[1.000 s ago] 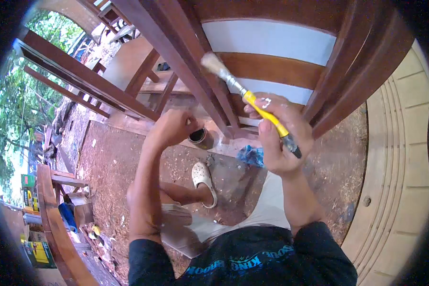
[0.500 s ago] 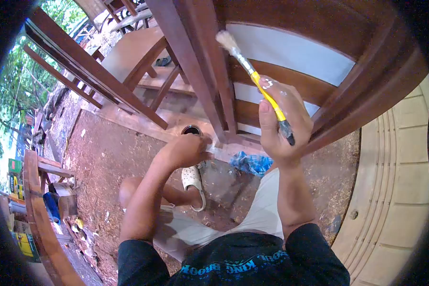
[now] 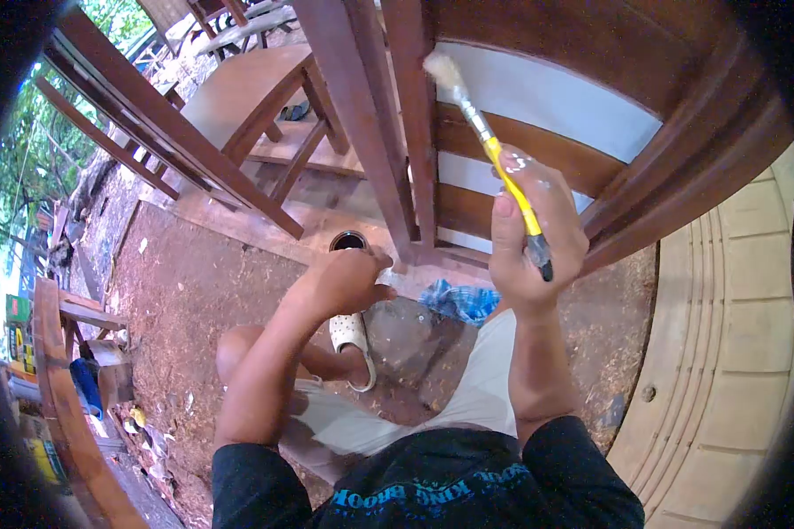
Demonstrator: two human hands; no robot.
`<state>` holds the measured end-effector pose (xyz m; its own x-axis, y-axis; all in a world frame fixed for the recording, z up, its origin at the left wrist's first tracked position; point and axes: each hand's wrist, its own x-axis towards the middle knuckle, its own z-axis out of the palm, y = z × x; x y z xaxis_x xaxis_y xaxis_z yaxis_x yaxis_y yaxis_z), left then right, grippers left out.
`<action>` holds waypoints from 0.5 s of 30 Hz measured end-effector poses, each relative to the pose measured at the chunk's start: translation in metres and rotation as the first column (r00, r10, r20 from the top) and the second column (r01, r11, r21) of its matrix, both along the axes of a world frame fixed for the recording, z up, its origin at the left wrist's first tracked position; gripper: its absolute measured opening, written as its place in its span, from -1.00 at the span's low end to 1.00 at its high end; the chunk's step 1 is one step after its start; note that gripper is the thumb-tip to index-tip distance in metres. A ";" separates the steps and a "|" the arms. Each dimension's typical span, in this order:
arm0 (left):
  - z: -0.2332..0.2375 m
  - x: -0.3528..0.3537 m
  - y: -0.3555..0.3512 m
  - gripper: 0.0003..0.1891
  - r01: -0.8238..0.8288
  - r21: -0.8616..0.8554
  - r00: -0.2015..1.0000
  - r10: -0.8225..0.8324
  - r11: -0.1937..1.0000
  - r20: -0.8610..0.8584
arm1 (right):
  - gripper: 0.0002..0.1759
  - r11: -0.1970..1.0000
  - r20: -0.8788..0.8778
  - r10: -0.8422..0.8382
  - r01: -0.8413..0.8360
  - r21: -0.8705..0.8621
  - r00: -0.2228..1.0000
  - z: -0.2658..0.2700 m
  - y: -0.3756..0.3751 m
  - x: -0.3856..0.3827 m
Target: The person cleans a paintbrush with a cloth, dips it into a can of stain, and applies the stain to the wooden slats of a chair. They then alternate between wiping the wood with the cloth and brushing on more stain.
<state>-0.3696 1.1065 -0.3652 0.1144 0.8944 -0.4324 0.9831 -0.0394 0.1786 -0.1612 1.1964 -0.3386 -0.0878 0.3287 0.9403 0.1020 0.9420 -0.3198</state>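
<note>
My right hand (image 3: 535, 236) grips a paintbrush (image 3: 494, 160) with a yellow handle. Its pale bristles point up and left and touch a dark red-brown wooden upright (image 3: 415, 123) of a furniture frame. My left hand (image 3: 344, 280) is down by a small open tin (image 3: 349, 241) that stands on the ground at the foot of the frame; the fingers are curled at its rim. Whether they hold the tin is hidden by the hand.
A blue checked cloth (image 3: 457, 301) lies on the sawdust-covered ground beside my knee. My foot wears a white clog (image 3: 351, 339). More stained wooden chairs (image 3: 238, 97) stand at upper left. A pale carved wooden panel (image 3: 732, 326) fills the right side.
The brush has travelled to the right and up along the upright, its bristles now on the wood. My left hand has dropped lower to the tin.
</note>
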 end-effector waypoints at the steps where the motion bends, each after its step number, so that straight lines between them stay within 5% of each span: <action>1: 0.000 0.000 -0.001 -0.56 0.000 0.004 1.000 0.000 1.000 -0.002 | -0.78 1.000 -0.007 0.001 -0.001 0.000 1.000 0.001 0.001 -0.001; 15: -0.013 -0.001 0.004 -0.59 0.059 0.022 0.998 -0.058 0.998 -0.028 | -0.74 0.999 0.013 -0.005 0.006 -0.040 1.000 0.002 -0.004 0.002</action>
